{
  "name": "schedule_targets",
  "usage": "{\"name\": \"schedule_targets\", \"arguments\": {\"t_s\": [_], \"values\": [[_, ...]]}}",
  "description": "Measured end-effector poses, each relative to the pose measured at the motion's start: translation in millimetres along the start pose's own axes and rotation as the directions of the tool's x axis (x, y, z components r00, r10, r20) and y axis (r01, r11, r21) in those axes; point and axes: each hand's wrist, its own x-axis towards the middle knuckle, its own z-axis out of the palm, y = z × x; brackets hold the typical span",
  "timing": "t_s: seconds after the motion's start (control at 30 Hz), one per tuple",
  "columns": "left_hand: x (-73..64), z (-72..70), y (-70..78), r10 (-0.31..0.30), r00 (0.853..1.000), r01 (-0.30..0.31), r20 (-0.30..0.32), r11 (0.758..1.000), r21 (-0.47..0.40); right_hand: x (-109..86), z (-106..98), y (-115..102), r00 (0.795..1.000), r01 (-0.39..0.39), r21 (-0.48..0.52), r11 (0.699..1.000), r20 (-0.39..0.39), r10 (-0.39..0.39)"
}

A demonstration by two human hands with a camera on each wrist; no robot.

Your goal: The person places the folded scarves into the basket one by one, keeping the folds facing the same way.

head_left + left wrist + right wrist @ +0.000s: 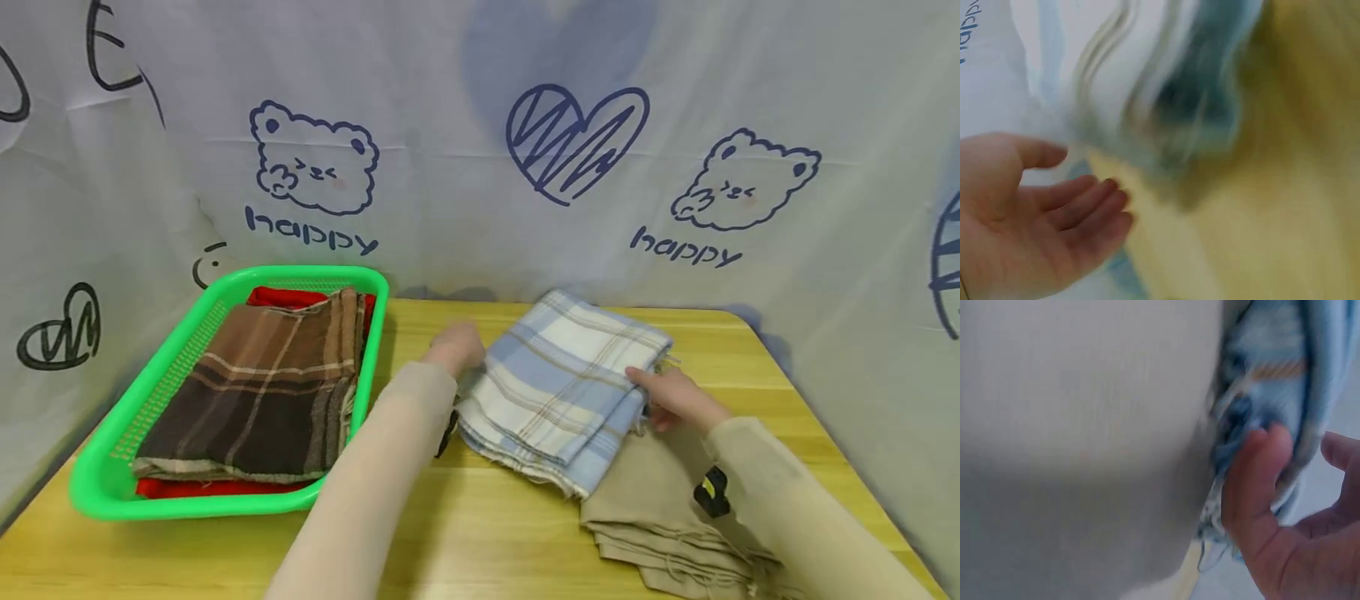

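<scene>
A folded blue-and-white plaid scarf (pixel 555 375) with a frayed edge lies tilted across the table, its lower right part over a folded beige cloth (pixel 652 500). At the scarf's right edge, my right hand (pixel 678 398) pinches the layers, thumb on top and fingers underneath. The right wrist view shows the scarf's fringed edge (pixel 1285 381) between thumb and fingers, beside a broad beige surface. My left hand (pixel 457 346) is by the scarf's left side. In the left wrist view that left hand (pixel 1054 219) has its fingers loosely extended, apart from the blurred scarf (pixel 1129 69).
A green plastic basket (pixel 378 333) stands on the left of the wooden table (pixel 480 533). Inside it, a folded brown plaid cloth (pixel 262 392) lies over red fabric (pixel 285 297). A white curtain (pixel 450 167) with drawn bears and hearts hangs behind the table.
</scene>
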Motion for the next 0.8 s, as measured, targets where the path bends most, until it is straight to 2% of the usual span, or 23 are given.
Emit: {"name": "schedule_targets", "arguments": {"t_s": [0.07,0.13,0.17,0.27,0.33,0.37,0.4,0.43,0.47,0.5,0.57,0.6,0.63,0.7,0.77,0.8], "values": [[10.9,13.6,-4.4,0.005,1.0,-0.005,0.002,0.995,-0.1,-5.3,6.0,-2.9,0.997,-0.027,0.062,0.998,0.079,0.022],[24.7,24.2,-10.9,0.018,0.998,-0.009,0.052,0.984,-0.176,-7.8,12.4,-5.6,0.99,-0.051,0.146,0.988,0.139,0.03],[41.6,33.0,-21.1,0.079,0.995,-0.066,0.057,0.978,-0.2,-7.9,15.5,-6.6,0.989,-0.051,0.185,0.982,0.147,0.024],[53.9,36.2,-26.8,0.128,0.985,-0.103,0.113,0.974,-0.204,-4.8,21.5,-7.3,0.992,-0.009,0.289,0.957,0.121,-0.028],[47.3,28.7,-27.2,0.133,0.973,-0.105,0.188,0.983,-0.15,-0.1,24.7,-8.9,0.994,0.036,0.316,0.948,0.09,-0.068],[39.6,22.2,-27.3,0.112,0.964,-0.086,0.24,0.989,-0.119,3.2,27.1,-10.6,0.992,0.065,0.316,0.947,0.079,-0.095],[21.5,10.5,-19.6,0.037,0.952,-0.023,0.305,0.999,-0.05,6.7,29.4,-12.4,0.99,0.092,0.307,0.947,0.075,-0.12],[12.9,4.2,-19.2,0.0,0.934,-0.003,0.357,1.0,0.009,10.3,31.7,-14.5,0.987,0.113,0.289,0.95,0.076,-0.141],[4.9,-1.0,-19.3,-0.034,0.923,0.013,0.384,0.998,0.057,13.5,33.7,-17.1,0.983,0.135,0.253,0.958,0.084,-0.161],[-3.4,-5.8,-18.5,-0.073,0.917,0.033,0.391,0.994,0.108,16.3,35.7,-19.8,0.979,0.157,0.215,0.964,0.095,-0.181],[-11.3,-9.4,-17.6,-0.134,0.91,0.066,0.393,0.981,0.181,18.8,37.2,-23.7,0.973,0.185,0.12,0.975,0.114,-0.199],[-12.8,-8.7,-18.3,-0.133,0.922,0.05,0.364,0.973,0.227,18.8,37.0,-25.9,0.975,0.191,0.047,0.98,0.107,-0.195],[-4.1,-4.9,-22.8,-0.135,0.935,0.053,0.329,0.968,0.246,17.9,36.2,-28.3,0.977,0.197,-0.027,0.98,0.092,-0.193],[11.1,2.7,-32.3,-0.128,0.967,0.079,0.221,0.972,0.22,14.6,33.6,-33.0,0.981,0.192,-0.168,0.967,0.044,-0.187],[40.2,14.3,-49.4,-0.117,0.98,0.09,0.161,0.982,0.164,10.8,31.2,-36.8,0.985,0.17,-0.281,0.945,0.007,-0.175],[59.9,22.8,-61.2,-0.106,0.987,0.089,0.123,0.987,0.136,9.3,30.8,-38.2,0.986,0.162,-0.298,0.941,0.005,-0.168]]}}
